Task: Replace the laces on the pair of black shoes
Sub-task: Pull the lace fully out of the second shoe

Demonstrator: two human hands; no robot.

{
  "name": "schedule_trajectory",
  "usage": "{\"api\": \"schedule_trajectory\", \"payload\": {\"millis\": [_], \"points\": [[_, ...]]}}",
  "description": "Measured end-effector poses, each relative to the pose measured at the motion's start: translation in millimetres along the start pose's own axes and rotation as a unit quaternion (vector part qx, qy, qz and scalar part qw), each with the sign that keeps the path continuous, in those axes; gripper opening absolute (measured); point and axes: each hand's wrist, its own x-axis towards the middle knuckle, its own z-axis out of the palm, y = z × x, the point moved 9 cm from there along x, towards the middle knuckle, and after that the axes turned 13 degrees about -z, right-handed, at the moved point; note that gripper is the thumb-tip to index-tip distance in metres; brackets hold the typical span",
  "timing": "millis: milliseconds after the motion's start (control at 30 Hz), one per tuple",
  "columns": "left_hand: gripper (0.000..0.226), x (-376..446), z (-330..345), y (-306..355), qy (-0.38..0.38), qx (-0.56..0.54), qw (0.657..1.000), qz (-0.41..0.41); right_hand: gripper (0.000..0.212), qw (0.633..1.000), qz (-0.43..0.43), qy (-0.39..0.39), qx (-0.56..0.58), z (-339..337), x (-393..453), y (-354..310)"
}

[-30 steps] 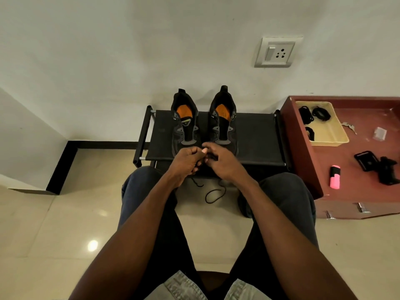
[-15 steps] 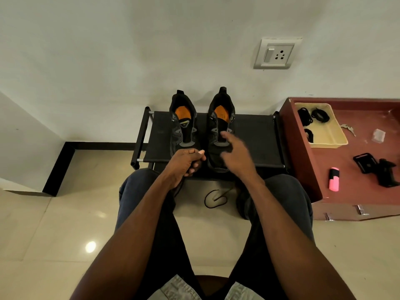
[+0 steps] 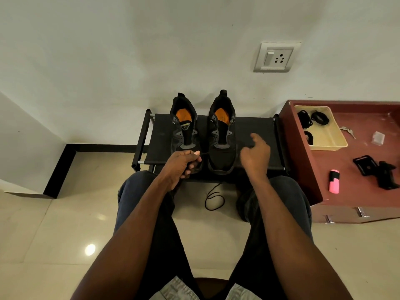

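Both shoes point(image 3: 203, 135) sit unlaced at the rack's point(image 3: 255, 128) front edge. Your left hand point(image 3: 180, 167) pinches a lace point(image 3: 213, 197) end by the left shoe's toe; the rest loops on the floor. Your right hand point(image 3: 256, 158) hovers loosely curled beside the right shoe, holding nothing. Threading looks barely started. Spare laces lie in the tray point(image 3: 335, 139) on the red cabinet point(image 3: 355, 182); nothing blocks you.

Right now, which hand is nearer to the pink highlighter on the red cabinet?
The right hand. It hovers over the black rack, apart from the pink highlighter but on its side. The left hand is farther away, beyond both shoes, pinching a lace.
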Motion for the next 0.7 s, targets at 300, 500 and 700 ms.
{"api": "schedule_trajectory", "payload": {"millis": [300,500,700], "points": [[0.027,3,13,2,-0.025,-0.022,0.999,0.003,0.019,0.942,-0.145,-0.297,0.062,82,-40,-47],[0.03,1,16,-6,-0.048,0.013,0.998,-0.025,0.012,0.971,-0.084,-0.203,0.1,65,-26,-34],[0.03,6,24,-7,-0.07,-0.036,0.997,-0.025,0.016,0.932,-0.106,-0.303,0.166,88,-42,-46]]}}
